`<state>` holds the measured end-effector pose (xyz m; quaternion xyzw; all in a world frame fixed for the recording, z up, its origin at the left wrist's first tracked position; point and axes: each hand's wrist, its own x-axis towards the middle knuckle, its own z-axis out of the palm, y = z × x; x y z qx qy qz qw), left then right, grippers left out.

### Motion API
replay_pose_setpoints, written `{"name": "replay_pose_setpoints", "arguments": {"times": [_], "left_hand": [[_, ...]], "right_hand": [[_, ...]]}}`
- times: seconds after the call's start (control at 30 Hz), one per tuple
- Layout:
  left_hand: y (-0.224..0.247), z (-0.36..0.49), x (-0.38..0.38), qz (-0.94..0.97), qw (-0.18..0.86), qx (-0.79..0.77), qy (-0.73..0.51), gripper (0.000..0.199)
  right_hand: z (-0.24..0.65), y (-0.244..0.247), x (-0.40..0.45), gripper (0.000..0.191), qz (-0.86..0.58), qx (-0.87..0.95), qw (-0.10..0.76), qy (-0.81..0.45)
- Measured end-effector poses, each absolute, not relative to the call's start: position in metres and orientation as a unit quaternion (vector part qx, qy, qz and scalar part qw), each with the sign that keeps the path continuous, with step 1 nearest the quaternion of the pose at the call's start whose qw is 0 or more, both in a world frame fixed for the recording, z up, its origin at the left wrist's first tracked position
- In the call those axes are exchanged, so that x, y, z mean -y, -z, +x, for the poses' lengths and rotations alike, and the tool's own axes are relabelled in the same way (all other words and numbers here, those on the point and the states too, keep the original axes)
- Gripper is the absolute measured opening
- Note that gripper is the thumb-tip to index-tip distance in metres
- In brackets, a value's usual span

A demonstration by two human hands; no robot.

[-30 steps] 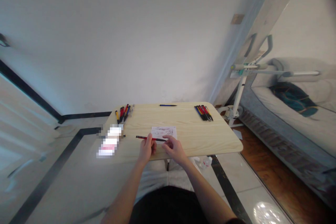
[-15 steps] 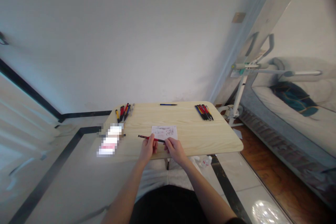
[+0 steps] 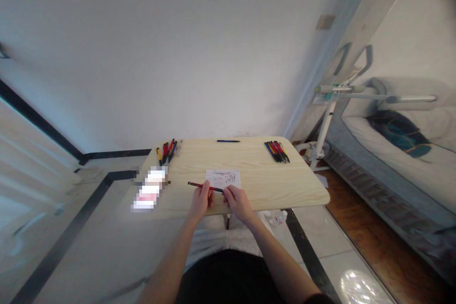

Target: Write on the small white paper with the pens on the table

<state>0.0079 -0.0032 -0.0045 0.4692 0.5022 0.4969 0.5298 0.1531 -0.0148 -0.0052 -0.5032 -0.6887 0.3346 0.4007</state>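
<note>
A red and black pen (image 3: 216,189) is held roughly level between both hands, above the near side of the table. My left hand (image 3: 202,199) is closed around its red barrel, with the dark end sticking out to the left. The fingers of my right hand (image 3: 237,202) pinch the black end at the right, hiding its tip. Just behind the pen lies a white sheet of paper (image 3: 223,178) with dark marks on it, its lower edge partly covered by my hands.
The pale wooden table (image 3: 292,185) carries a bunch of pens (image 3: 277,152) at the right and a looser group of pens (image 3: 169,151) at the left. One blue pen (image 3: 228,141) lies along the back edge by the wall. A plastic bottle (image 3: 280,218) is below the front edge.
</note>
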Motion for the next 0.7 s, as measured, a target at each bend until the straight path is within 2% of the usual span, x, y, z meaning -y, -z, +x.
{"name": "replay_pose_setpoints", "arguments": {"times": [0.7], "left_hand": [[0.0034, 0.0080, 0.0023, 0.502, 0.496, -0.527, -0.473, 0.052]], "right_hand": [[0.1539, 0.0120, 0.0133, 0.027, -0.507, 0.693, 0.404, -0.314]]}}
